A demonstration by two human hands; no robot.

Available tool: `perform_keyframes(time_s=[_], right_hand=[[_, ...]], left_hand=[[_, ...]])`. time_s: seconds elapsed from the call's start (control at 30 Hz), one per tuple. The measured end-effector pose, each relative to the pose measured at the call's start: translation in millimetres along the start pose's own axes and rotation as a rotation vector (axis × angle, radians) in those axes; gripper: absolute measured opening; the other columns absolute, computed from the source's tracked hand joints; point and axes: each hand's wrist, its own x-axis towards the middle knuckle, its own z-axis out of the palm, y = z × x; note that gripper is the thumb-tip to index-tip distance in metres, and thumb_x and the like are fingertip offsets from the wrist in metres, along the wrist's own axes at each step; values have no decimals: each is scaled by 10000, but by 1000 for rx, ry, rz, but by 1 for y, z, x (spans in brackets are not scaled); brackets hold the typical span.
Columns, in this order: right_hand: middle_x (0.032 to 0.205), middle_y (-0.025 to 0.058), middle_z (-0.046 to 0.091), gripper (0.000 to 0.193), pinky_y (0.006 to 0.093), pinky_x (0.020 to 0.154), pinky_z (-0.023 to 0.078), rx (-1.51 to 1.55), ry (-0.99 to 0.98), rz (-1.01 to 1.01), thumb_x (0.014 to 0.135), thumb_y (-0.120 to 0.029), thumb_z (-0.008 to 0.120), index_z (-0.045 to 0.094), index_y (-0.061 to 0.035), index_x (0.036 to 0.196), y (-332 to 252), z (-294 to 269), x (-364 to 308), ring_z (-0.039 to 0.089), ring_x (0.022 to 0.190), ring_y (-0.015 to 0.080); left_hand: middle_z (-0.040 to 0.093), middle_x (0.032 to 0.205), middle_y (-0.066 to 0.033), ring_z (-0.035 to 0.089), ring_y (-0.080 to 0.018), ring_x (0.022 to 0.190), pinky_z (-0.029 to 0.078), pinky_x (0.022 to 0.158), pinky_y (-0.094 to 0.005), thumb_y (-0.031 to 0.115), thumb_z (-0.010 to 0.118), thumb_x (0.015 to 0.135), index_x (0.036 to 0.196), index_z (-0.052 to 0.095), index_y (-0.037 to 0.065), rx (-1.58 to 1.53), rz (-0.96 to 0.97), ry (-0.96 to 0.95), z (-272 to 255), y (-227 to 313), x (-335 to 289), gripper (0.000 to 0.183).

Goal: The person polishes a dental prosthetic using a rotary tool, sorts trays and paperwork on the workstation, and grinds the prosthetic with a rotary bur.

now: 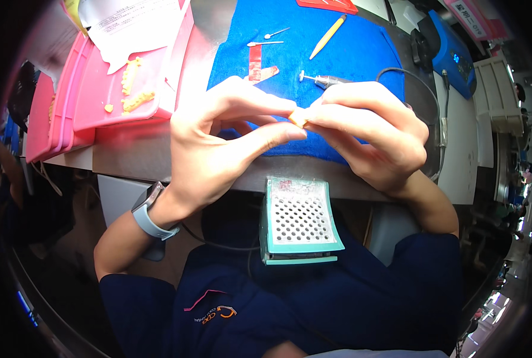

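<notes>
Fingertips (294, 132) of left hand (209, 140) and right hand (385, 125) meet, both pinching a small yellow piece (299, 117) between thumb and forefinger; piece is up over blue cloth (364, 56), mostly covered by fingers (can't make out its shape). Grey-strapped watch (152, 212) on left wrist. Just beyond right hand: metal handpiece (328, 81), tip pointing left, rear part hidden by that hand. Further out on cloth: red strip (254, 62), two thin pale-tipped sticks (266, 43), yellow pencil-shaped tool (327, 37). Red tray (339, 7) at far edge. Left: pink bin (93, 123) with knobbly yellow bits (138, 102) inside, printed sheet (137, 27) over its far part. Right: blue box (454, 62), lit display. Nearest the body, below hands: teal box (302, 246), perforated pale top
</notes>
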Motion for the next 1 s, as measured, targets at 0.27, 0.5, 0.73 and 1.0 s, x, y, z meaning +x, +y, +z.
perform_keyframes(time_s=[0.27,0.5,0.73,1.0], right_hand=[[861,148,685,269,290,613,564,-72,21,-179,732,47,754,741,26,1000,7,3,1,664,686,213],[882,156,683,327,309,626,576,-58,15,-150,684,104,797,726,53,999,1,3,0,685,713,234],[896,164,683,327,324,645,581,-47,5,-104,676,115,810,712,57,982,0,1,-1,691,739,252],[830,158,672,241,349,654,583,-32,58,-101,724,61,781,730,46,959,-1,4,-2,678,701,268]], left_hand=[[742,1042,-169,742,-194,913,596,724,-260,-69,763,856,1098,627,-37,11,33,-4,4,1,0,280],[743,1036,-174,754,-206,870,581,656,-245,-73,755,859,1088,634,-39,-20,55,-21,3,-3,-1,261],[748,995,-163,752,-199,858,567,628,-235,-90,738,864,1084,664,-53,16,80,-3,3,1,0,235],[743,1019,-165,737,-177,851,571,646,-237,-98,738,861,1087,660,-52,45,62,14,4,3,-3,244]])
